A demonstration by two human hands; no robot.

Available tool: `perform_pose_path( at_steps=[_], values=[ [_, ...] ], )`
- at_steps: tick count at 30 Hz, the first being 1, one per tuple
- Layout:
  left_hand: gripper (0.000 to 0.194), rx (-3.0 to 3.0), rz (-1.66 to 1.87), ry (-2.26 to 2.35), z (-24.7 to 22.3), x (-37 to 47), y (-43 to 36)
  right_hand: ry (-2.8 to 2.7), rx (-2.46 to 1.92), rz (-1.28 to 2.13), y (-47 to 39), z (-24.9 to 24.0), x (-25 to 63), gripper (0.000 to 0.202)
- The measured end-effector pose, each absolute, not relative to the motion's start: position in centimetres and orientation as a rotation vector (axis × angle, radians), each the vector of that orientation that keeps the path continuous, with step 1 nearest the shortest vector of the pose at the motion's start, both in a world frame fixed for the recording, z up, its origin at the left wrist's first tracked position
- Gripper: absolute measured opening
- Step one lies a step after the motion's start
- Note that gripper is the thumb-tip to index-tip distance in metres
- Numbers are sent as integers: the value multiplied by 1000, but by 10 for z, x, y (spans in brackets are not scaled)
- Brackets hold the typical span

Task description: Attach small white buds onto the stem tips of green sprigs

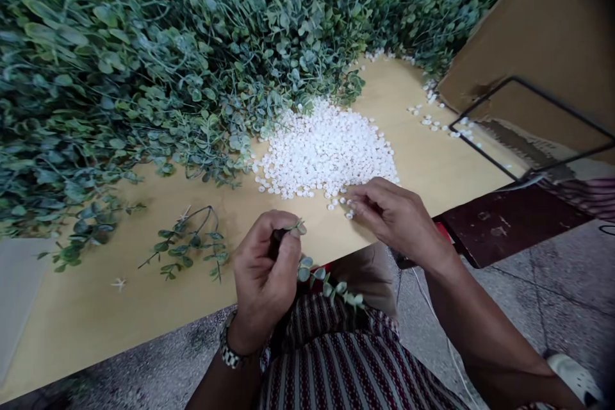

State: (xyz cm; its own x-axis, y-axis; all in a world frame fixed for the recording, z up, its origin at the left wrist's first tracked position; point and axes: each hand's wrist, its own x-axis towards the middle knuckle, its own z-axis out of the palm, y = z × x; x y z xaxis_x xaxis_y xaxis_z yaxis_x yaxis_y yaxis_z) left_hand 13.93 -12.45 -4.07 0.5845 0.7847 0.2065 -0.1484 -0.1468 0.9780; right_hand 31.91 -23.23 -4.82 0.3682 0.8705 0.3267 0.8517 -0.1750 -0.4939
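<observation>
My left hand (269, 262), with a watch on its wrist, is closed round a green leafy sprig (331, 285). One tip of the sprig shows above the thumb, and the rest hangs out to the right over my lap. My right hand (391, 214) rests at the near right edge of a heap of small white beads (331, 147), its thumb and forefinger pressed together among a few loose beads. Whether a bead is between those fingertips is hidden.
A mass of green artificial foliage (192, 45) covers the back of the table (182, 304). Loose sprigs (192, 240) and a white star-shaped piece (118, 284) lie at left. A cardboard box (542, 32) and a black wire frame (562, 102) stand at right.
</observation>
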Motion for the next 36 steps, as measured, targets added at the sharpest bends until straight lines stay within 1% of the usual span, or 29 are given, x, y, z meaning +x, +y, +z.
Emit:
perform_pose_path(
  at_steps=[2,5,8,11,14,19,21,25,29,36],
  values=[
    [4,1454,818,567,-39,142,-124,-1538,-2092,52,-227,-48,317,15],
    [7,1388,731,570,-39,144,-122,-1545,-2126,29,-224,-50,316,14],
    [9,1343,702,542,-42,145,-119,-1453,-2019,20,-227,-54,319,10],
    [12,1336,709,506,-45,147,-118,-1230,-1833,42,-231,-53,319,4],
    [11,1357,725,492,-43,148,-120,-1062,-1602,226,-230,-46,309,1],
    [4,1512,794,430,-32,149,-127,-1054,-1229,640,-220,-35,285,2],
    [7,1563,836,391,-29,149,-129,-1007,-1166,730,-217,-36,280,3],
    [13,1640,915,338,-27,148,-130,-927,-1104,806,-216,-44,279,4],
    [15,1738,954,318,-27,148,-131,-911,-1057,862,-217,-49,280,5],
    [16,1813,979,279,-29,148,-131,-910,-998,894,-216,-51,281,2]
  ],
)
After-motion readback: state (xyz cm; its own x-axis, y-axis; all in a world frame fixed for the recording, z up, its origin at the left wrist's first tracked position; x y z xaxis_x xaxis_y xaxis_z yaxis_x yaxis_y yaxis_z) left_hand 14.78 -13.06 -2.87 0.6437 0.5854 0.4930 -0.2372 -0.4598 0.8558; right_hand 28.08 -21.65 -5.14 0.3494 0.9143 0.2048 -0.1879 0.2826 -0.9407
